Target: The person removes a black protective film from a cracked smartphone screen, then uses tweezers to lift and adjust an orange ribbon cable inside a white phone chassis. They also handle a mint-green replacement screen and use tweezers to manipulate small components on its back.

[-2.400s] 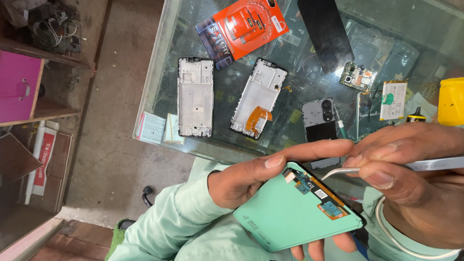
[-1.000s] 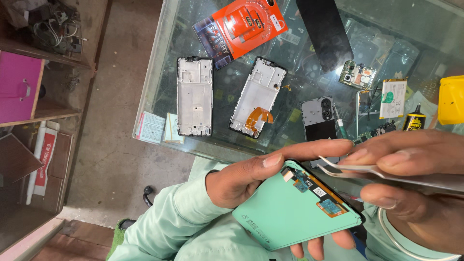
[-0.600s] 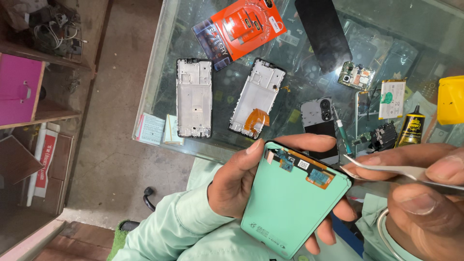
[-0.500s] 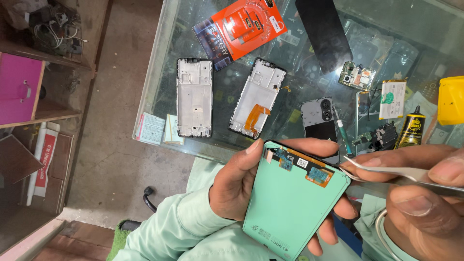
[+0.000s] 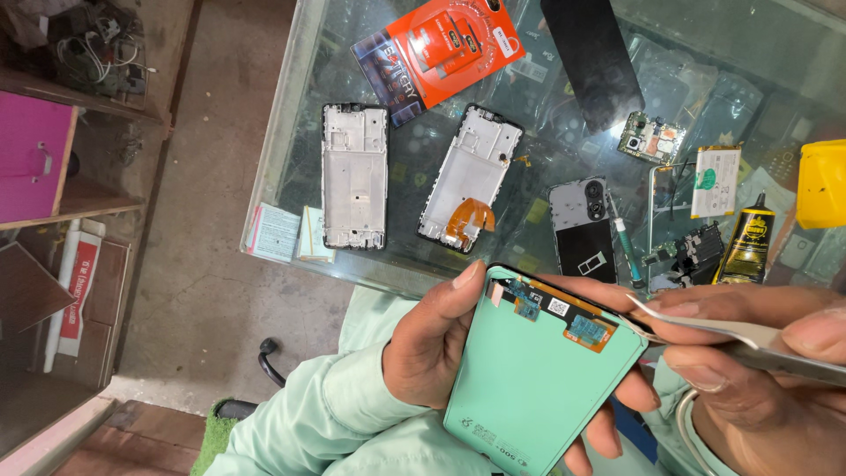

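Note:
My left hand (image 5: 432, 348) grips a mint-green phone screen panel (image 5: 529, 379), back side up, with an orange flex strip and small connectors along its top edge. My right hand (image 5: 758, 370) pinches metal tweezers (image 5: 705, 328), whose tips touch the panel's top right corner. Both hands hover just in front of the glass table's (image 5: 291, 141) near edge.
On the glass lie two bare phone frames (image 5: 354, 174) (image 5: 470, 176), an orange battery package (image 5: 436, 48), a black back panel (image 5: 592, 57), a camera-side cover (image 5: 582, 231), a small circuit board (image 5: 650, 137), a black glue tube (image 5: 749, 240) and a yellow box (image 5: 821, 183). Shelves stand at the left.
My left hand has turned the green panel more upright and lifted it slightly. The tweezers in my right hand shifted from the flex strip's middle to the panel's top right corner.

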